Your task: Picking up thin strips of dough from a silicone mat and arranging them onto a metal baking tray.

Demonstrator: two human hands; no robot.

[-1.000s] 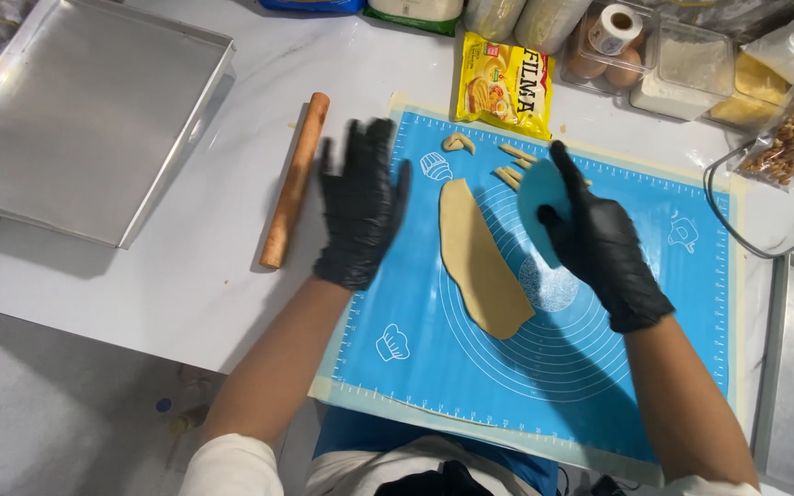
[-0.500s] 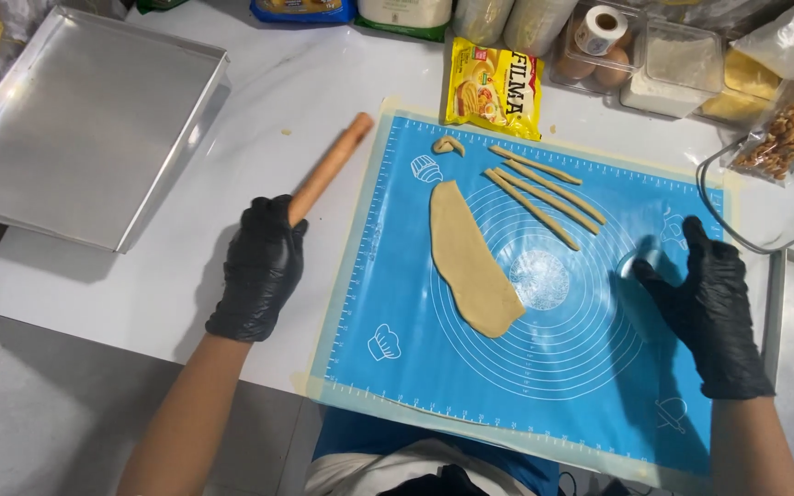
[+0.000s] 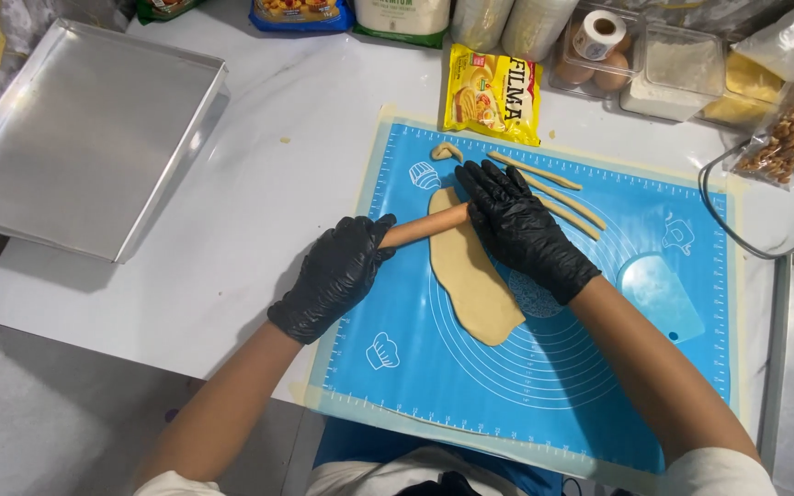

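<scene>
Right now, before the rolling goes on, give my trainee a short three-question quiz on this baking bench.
1. True or false: both gloved hands rest on the wooden rolling pin.
2. Multiple choice: the flat sheet of dough lies on (a) the metal tray, (b) the blue silicone mat, (c) the bare white counter.
3. Fill in: the pale blue scraper lies on the mat to the ____ of the person's right forearm.

Key
1. True: the left hand covers one end of the pin and the right hand the other, with the pin across the dough's top end.
2. b
3. right
</scene>
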